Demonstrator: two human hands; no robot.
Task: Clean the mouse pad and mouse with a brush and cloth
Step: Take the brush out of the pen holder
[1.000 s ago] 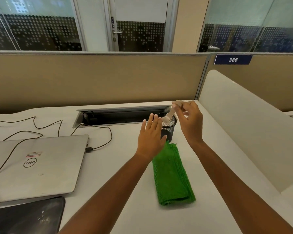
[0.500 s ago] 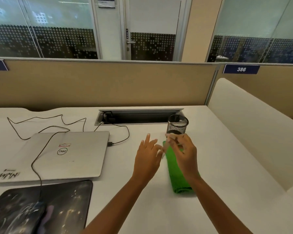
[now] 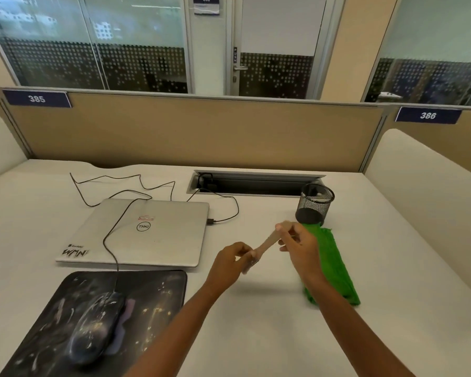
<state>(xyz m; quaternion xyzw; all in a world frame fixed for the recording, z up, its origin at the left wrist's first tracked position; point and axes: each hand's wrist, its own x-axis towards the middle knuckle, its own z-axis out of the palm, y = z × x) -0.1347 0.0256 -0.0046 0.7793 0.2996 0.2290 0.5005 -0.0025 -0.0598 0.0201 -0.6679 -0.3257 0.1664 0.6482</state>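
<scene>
Both hands on the pale wooden-handled brush (image 3: 267, 244), held in the air above the white desk (image 3: 256, 322). Right hand (image 3: 299, 244) pinches the far end of the handle between fingertips; left hand (image 3: 230, 261) is curled closed around the near, lower end, where the bristles look to be (blurred, can't confirm).

Progress: brush in hand, no cleaning visibly begun. Dark patterned mouse pad (image 3: 152, 303) sits near left, specks still on it, black wired mouse (image 3: 94, 330) resting on it, untouched. Folded green cloth (image 3: 335, 265) lies on the right under the right wrist, unused, its far end touching a black mesh pen cup (image 3: 314, 204). Closed silver laptop (image 3: 139, 232) beyond the pad. Brushing and wiping both remain.
</scene>
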